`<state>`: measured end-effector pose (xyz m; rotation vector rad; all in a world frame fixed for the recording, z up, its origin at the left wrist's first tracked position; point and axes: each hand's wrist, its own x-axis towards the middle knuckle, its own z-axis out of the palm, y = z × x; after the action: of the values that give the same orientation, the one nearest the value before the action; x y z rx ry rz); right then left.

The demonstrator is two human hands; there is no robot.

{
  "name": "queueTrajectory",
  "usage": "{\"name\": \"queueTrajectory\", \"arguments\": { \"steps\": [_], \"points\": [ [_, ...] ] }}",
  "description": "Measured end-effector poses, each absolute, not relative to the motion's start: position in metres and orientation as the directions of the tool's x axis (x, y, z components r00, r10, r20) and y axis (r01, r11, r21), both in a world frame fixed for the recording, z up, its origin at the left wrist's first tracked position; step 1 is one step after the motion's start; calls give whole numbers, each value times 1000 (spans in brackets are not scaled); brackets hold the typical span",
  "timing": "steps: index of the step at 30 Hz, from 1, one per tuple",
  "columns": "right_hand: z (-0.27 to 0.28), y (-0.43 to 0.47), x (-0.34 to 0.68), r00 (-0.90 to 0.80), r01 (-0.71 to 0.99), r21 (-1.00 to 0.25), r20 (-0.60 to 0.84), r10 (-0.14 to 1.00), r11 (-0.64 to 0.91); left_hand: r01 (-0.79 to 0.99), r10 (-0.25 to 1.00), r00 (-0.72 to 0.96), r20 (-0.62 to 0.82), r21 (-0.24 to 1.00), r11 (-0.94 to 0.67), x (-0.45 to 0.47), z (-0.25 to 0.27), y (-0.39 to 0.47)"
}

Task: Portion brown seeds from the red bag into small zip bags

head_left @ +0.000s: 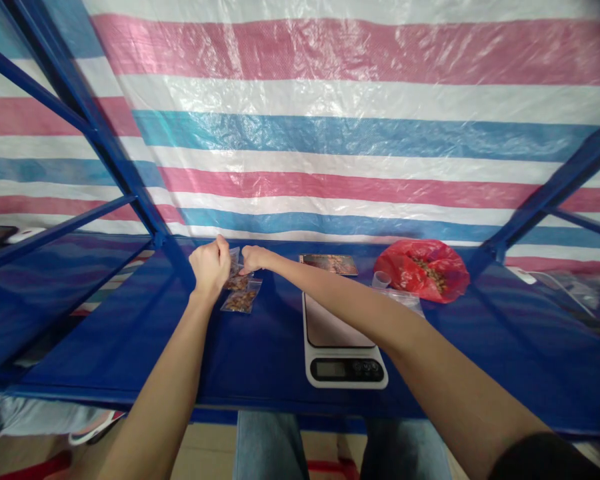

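Note:
Small clear zip bags (241, 301) filled with brown pieces, maybe nuts or pellets, lie in a row on the blue shelf. At the far end of that row, my left hand (210, 267) is closed with its thumb on top, at the left edge of a zip bag (234, 259). My right hand (256, 259) reaches across from the right, its fingers pinched at the other edge of this bag. The fingertips are partly hidden. Under my right forearm stands a white kitchen scale (347, 370); the arm covers part of its plate.
A red plastic bag (405, 257) with loose brown pieces sits at the back right, beside a small clear cup (381, 280) and flat clear bags (405, 300). A printed card (329, 264) lies behind the scale. Blue metal posts (125, 173) flank the shelf; a striped sheet (330, 147) hangs behind.

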<state>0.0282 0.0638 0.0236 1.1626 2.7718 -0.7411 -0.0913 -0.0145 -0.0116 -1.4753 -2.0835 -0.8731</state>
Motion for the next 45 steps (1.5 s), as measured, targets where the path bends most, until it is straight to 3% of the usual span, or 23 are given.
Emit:
{"name": "queueTrajectory", "arguments": {
  "steps": [3, 7, 10, 12, 16, 20, 26, 36, 41, 45],
  "points": [
    [32, 65, 41, -722, 673, -511, -300, 623, 534, 940, 648, -339, 682, 263, 215, -90, -13, -13],
    [50, 65, 78, -770, 584, -683, -295, 565, 439, 922, 623, -363, 693, 363, 133, -87, -12, -14],
    [62, 60, 122, -816, 429, -840, -202, 542, 332, 880, 588, -332, 737, 467, -89, -79, -7, -18],
    [68, 55, 157, -840, 233, -960, -119, 530, 153, 813, 584, -291, 758, 518, -267, -66, 2, -20],
    [75, 51, 220, -840, 21, -999, -45, 541, -50, 604, 728, -84, 680, 616, -506, -19, 42, -16],
    [77, 64, 257, -713, -165, -986, 142, 687, 33, 372, 778, 112, 619, 700, -610, 36, 93, 8],
    [83, 85, 281, -698, -222, -964, 262, 666, 147, 243, 799, 368, 475, 780, -576, 78, 116, 48],
    [64, 106, 285, -533, -135, -981, 190, 824, 139, 420, 847, 480, 228, 788, -450, 89, 104, 52],
    [61, 106, 285, -563, -119, -984, 176, 808, 131, 488, 865, 467, 185, 762, -426, 89, 99, 57],
    [63, 100, 287, -667, -97, -988, 152, 730, 117, 456, 830, 543, 130, 784, -421, 85, 95, 61]
  ]
}}
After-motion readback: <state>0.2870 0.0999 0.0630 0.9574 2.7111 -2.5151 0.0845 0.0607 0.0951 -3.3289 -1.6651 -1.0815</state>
